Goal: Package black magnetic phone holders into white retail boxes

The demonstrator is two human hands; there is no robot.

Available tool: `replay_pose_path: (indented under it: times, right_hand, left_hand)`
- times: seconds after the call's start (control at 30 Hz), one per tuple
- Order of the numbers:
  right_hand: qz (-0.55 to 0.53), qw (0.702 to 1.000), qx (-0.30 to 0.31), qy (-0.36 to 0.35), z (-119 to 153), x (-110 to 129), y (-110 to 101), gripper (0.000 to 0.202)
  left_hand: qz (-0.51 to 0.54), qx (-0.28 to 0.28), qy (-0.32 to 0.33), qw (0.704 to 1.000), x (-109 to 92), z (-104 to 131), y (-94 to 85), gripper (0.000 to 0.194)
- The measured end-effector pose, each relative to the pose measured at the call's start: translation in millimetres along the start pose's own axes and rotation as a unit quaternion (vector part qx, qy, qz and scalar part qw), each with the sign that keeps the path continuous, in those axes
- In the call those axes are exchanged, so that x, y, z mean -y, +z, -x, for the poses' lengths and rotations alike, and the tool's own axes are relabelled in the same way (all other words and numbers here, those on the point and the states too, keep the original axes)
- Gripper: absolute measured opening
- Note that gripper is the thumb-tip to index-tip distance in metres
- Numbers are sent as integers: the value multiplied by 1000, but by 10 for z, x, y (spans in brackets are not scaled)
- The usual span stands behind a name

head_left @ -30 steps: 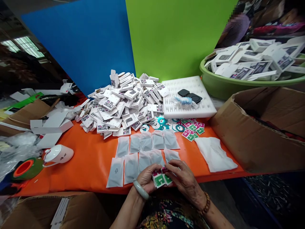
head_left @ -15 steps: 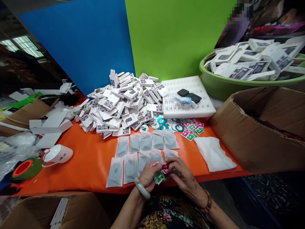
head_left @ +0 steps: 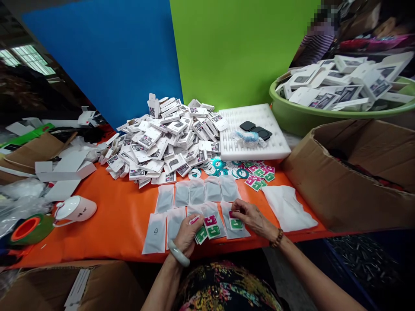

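Note:
My left hand point(head_left: 187, 235) is closed on several small magenta-and-green wipe packets point(head_left: 201, 235), fanned at its fingertips. Just right of them, a wipe packet marked 2 and 1 point(head_left: 212, 226) lies on a frosted pouch in the front row. My right hand point(head_left: 251, 216) pinches the magenta end of another wipe packet point(head_left: 236, 223), over the rightmost front pouch point(head_left: 231, 234). Dark flat items show through the frosted pouches point(head_left: 154, 235), laid in two rows on the orange table. More wipe packets point(head_left: 259, 177) lie loose behind, to the right.
A heap of white boxes point(head_left: 168, 138) covers the back of the table, beside a white foam tray point(head_left: 256, 151). Teal-and-white rings point(head_left: 218, 163) lie before them. At right stand a cardboard box point(head_left: 353, 194) and a green tub point(head_left: 308, 114); at left, a white mug point(head_left: 79, 209).
My hands have moved apart. My right hand has carried a wipe packet right to the end pouch, and a wipe packet now shows on the pouch beside my left hand.

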State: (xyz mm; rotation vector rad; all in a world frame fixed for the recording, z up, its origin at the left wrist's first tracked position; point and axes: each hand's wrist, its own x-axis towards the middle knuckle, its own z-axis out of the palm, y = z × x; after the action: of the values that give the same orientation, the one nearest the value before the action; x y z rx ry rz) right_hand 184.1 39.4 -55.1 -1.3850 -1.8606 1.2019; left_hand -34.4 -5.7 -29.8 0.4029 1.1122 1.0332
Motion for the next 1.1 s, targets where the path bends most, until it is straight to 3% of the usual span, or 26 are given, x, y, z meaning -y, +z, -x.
replay_pose_path:
  times: [0.2, 0.37, 0.47, 0.53, 0.6, 0.8, 0.93, 1.1]
  right_hand:
    - [136, 984, -79, -89, 13, -105, 90, 6]
    - [82, 984, -138, -82, 131, 91, 96, 15]
    - [-37, 997, -60, -41, 194, 301, 168, 23]
    - [-96, 995, 13, -28, 202, 401, 232, 27]
    - [-128, 990, 48, -22, 171, 440, 284, 26]
    - [-174, 985, -20, 8, -62, 340, 363, 20]
    - [-114, 993, -43, -2, -146, 310, 499, 14]
    - [76, 994, -51, -65, -159, 324, 659, 9]
  left_hand:
    - [5, 6, -7, 1000, 53, -12, 38, 39]
    - [15, 21, -13, 1000, 118, -8, 77, 37]
    - [20, 42, -19, 999, 146, 0, 99, 35]
    - [21, 53, -19, 998, 152, 9, 109, 34]
    - [26, 57, -17, 998, 141, 24, 108, 34]
    - [58, 14, -64, 996, -4, 147, -54, 37]
    - [106, 31, -76, 991, -82, 252, -228, 38]
    - [94, 35, -39, 994, -56, 299, -313, 45]
